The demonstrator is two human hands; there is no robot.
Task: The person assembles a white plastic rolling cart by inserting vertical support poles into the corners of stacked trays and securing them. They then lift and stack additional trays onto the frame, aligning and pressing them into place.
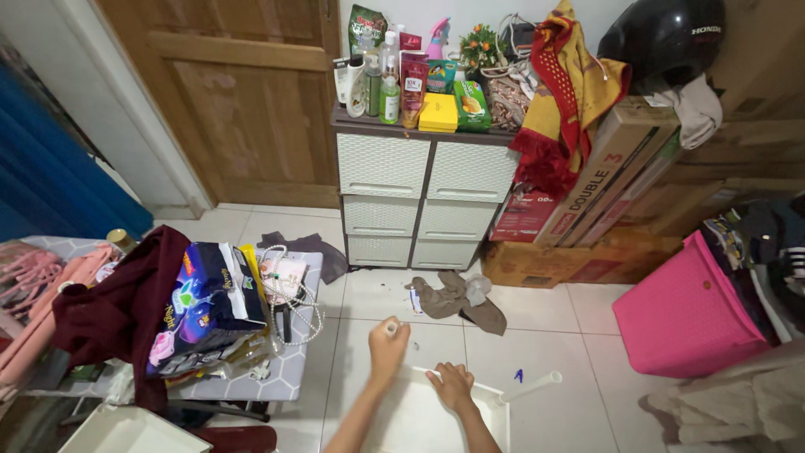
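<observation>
My left hand (pixel 387 346) is closed around the top of a short white tube (pixel 391 328) at the far left corner of a white rack shelf (pixel 417 419) on the tiled floor. Spread flat, my right hand (pixel 453 384) presses on the shelf's far edge, fingers apart. A second white tube (pixel 530 387) sticks up at a slant from the shelf's right corner, apart from both hands.
A white plastic drawer cabinet (pixel 423 197) topped with bottles stands ahead by a wooden door (pixel 243 92). A low grey table (pixel 277 369) piled with packets and a maroon cloth is at left. A pink bin (pixel 683 315), cardboard boxes (pixel 587 193) and a crumpled rag (pixel 457 298) lie right and ahead.
</observation>
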